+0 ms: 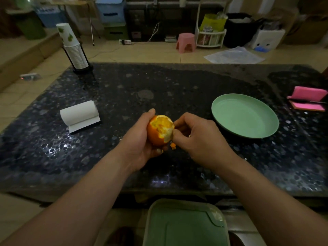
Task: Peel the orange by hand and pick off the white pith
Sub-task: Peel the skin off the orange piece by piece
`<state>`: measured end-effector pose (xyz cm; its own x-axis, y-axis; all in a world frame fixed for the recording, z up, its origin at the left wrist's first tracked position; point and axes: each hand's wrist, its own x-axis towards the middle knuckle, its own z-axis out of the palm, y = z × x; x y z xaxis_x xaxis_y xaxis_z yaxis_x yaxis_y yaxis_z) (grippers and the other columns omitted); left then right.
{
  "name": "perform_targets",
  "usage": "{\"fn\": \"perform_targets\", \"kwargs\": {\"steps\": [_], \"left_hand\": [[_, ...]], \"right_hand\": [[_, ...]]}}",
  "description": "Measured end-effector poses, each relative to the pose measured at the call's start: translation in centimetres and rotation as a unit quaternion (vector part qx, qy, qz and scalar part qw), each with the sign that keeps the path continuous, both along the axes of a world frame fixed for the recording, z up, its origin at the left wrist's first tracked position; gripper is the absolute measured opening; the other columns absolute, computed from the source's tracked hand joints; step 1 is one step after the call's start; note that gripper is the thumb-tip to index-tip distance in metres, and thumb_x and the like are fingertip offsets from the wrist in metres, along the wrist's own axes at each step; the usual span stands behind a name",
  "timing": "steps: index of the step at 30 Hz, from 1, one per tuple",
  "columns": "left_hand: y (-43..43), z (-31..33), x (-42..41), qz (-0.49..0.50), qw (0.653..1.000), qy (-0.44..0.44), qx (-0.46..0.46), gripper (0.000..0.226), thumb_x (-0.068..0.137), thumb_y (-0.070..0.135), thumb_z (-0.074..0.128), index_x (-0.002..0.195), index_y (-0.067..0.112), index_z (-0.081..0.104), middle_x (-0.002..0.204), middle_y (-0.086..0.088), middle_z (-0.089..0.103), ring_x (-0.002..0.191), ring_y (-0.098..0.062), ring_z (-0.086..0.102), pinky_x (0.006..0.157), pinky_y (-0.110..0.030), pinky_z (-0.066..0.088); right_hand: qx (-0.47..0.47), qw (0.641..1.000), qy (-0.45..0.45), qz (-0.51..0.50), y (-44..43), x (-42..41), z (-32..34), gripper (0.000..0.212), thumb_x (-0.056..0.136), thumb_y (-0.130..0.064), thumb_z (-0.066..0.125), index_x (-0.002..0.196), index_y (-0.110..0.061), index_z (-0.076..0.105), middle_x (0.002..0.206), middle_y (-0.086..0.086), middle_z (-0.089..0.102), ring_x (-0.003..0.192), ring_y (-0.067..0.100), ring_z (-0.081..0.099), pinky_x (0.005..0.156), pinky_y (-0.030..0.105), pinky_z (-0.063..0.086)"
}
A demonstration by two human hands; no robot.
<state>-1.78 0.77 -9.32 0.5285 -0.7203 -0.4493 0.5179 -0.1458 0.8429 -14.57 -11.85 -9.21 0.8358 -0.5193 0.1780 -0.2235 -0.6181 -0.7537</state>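
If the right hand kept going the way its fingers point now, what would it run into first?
The orange: the right hand points leftward with its fingertips at the peel edge, and the left hand cups the fruit just behind.

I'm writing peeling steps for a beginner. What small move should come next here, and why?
Probably tear the next strip downward with the right hand. It pinches the torn peel edge on the right side of the orange, the left hand grips the fruit from below, and only the top is bare; skin covers the lower half.
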Motion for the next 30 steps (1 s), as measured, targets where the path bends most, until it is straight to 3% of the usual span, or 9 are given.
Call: {"fn": "perform_targets", "kwargs": {"steps": [4,8,14,20,23,30], "left_hand": [[-0.4,0.1,-1.0,0.025,0.999,-0.024,-0.005,0.053,0.104,0.058,0.046,0.118,0.012,0.068,0.095,-0.019,0.067,0.059,-0.021,0.059,0.04,-0.024,0.04],[-0.5,0.1,-1.2,0.046,0.998,-0.029,-0.011,0.061,0.104,0.057,0.048,0.127,0.004,0.067,0.092,-0.019,0.065,0.057,-0.022,0.058,0.037,-0.022,0.036],[-0.2,0.5,-0.9,0.031,0.999,-0.029,-0.026,0.057,0.104,0.059,0.045,0.12,0.01,0.068,0.077,-0.013,0.066,0.051,-0.02,0.056,0.036,-0.022,0.035],[-0.5,0.4,-1.3,0.052,0.993,-0.102,-0.029,0.057,0.106,0.057,0.045,0.131,0.009,0.063,0.087,-0.012,0.069,0.056,-0.015,0.059,0.039,-0.025,0.038],[-0.4,0.4,-1.2,0.051,0.993,-0.1,-0.031,0.058,0.105,0.059,0.045,0.13,0.011,0.065,0.089,-0.014,0.072,0.061,-0.019,0.062,0.041,-0.025,0.04],[-0.4,0.4,-1.0,0.052,0.993,-0.096,-0.034,0.059,0.104,0.059,0.048,0.13,0.009,0.065,0.093,-0.015,0.072,0.064,-0.02,0.064,0.044,-0.026,0.043]], "right_hand": [[-0.019,0.999,-0.034,-0.026,0.5,-0.1,-0.2,0.008,0.091,-0.03,0.074,0.092,-0.028,0.067,0.075,-0.011,0.07,0.069,0.006,0.068,0.067,0.042,0.06],[0.019,0.998,-0.049,-0.046,0.9,-0.1,-0.4,0.008,0.09,-0.023,0.074,0.088,-0.026,0.067,0.072,-0.007,0.069,0.066,0.011,0.067,0.063,0.043,0.059],[0.076,0.995,-0.051,-0.028,0.7,-0.3,0.0,0.003,0.099,-0.028,0.07,0.097,-0.029,0.071,0.078,-0.015,0.072,0.072,0.0,0.068,0.058,0.012,0.048],[0.049,0.997,-0.035,-0.042,0.8,-0.1,0.1,0.007,0.095,-0.021,0.069,0.092,-0.027,0.068,0.07,-0.008,0.068,0.056,0.004,0.061,0.05,0.022,0.048],[0.07,0.996,-0.046,-0.044,0.8,-0.3,0.4,0.01,0.097,-0.016,0.068,0.094,-0.026,0.069,0.072,-0.003,0.071,0.06,0.004,0.065,0.052,0.021,0.05],[0.055,0.998,-0.025,-0.015,0.6,-0.7,0.6,0.001,0.1,-0.031,0.068,0.101,-0.031,0.069,0.079,-0.008,0.074,0.07,0.007,0.07,0.063,0.033,0.06]]}}
